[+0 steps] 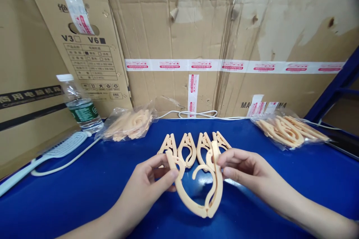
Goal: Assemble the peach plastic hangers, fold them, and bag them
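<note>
Between my hands is a peach-coloured folding clothes hanger, partly folded, its two arms meeting at the bottom hinge and its curved hook showing inside. My left hand pinches the end of its left arm between thumb and fingers. On the other side, my right hand grips the upper part of the right arm the same way. Just behind it, several folded hangers of the same kind lie in a row on the blue table. The held hanger and my hands cover parts of that row.
A clear bag of hangers lies at the back left, another bag of hangers at the back right. A water bottle and a pale blue hairbrush are at the left. A white cable runs along cardboard behind.
</note>
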Tool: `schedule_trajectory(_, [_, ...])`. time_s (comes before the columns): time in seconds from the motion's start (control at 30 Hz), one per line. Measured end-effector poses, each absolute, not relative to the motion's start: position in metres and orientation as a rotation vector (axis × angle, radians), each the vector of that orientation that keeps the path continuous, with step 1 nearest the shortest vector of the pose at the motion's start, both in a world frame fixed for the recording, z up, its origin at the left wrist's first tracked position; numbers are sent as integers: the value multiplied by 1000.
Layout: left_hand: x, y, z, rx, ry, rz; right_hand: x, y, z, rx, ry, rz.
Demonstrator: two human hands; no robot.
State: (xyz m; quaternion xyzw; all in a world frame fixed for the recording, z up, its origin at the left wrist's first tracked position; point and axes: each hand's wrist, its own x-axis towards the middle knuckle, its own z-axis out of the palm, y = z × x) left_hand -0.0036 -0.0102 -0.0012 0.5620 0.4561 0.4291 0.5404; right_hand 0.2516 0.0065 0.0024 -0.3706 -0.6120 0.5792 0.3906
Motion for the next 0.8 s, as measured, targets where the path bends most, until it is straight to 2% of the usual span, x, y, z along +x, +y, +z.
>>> schedule_trajectory(0.33, [-1,-11,-1,1320,1056,1048,252,-14,4,-853,-1905,1526])
schedule_trajectory(0.8, [-1,-14,-2,1439,1037,1141,250,-18,2,-786,-1824,1606])
